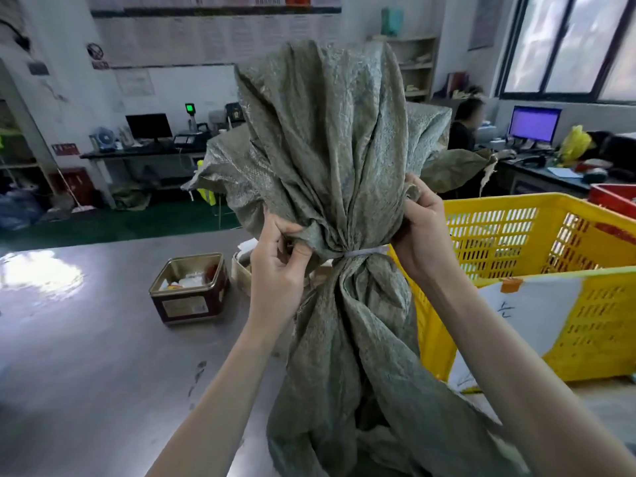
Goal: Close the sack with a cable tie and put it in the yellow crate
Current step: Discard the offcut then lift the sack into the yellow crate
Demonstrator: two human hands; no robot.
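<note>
Hands grip the sack (330, 149): left hand (275, 266) at 9 o'clock of the cable tie (366, 251), right hand (425, 222) at 3 o'clock. Yellow crate (516, 235) stands just beside it.

The sack (330, 160) is rough woven cloth, grey-green and crinkly. The tie (366, 252) is smooth white plastic. The crate (516, 235) is shiny yellow plastic with holes. The surface (103, 356) is smooth grey metal and glints. The tin (189, 287) is shiny metal.
</note>
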